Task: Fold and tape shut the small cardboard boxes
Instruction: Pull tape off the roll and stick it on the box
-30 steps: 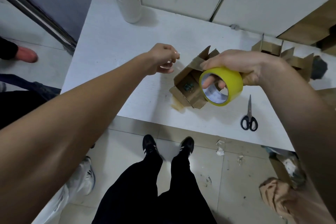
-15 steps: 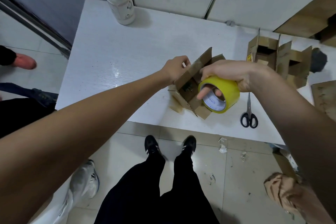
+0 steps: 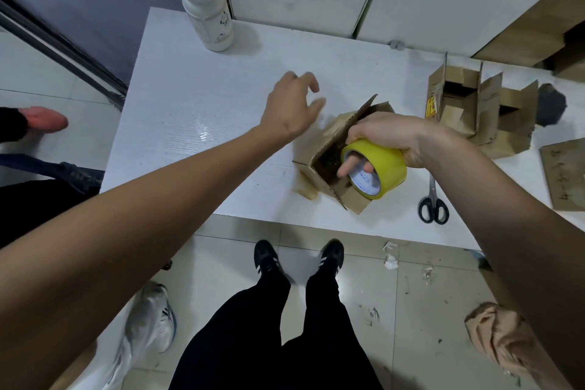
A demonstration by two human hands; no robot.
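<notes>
A small open cardboard box (image 3: pixel 329 149) lies near the front edge of the white table (image 3: pixel 196 123), flaps up, something dark inside. My right hand (image 3: pixel 386 139) grips a roll of yellow tape (image 3: pixel 376 172) right over the box, fingers through the core. My left hand (image 3: pixel 294 104) hovers just left of the box with fingers spread and slightly blurred, holding nothing. A strip of tape sticks out at the box's lower left corner.
Black-handled scissors (image 3: pixel 433 203) lie right of the box. More open cardboard boxes (image 3: pixel 474 108) and a flat cardboard sheet (image 3: pixel 563 174) sit at the right. A white bottle (image 3: pixel 205 6) stands at the back left. White cabinets stand behind the table. Another person's shoe (image 3: pixel 152 317) is at my left.
My left hand let go of the box flap and moved up and left, fingers spreading. The right hand stays on the tape over the box.
</notes>
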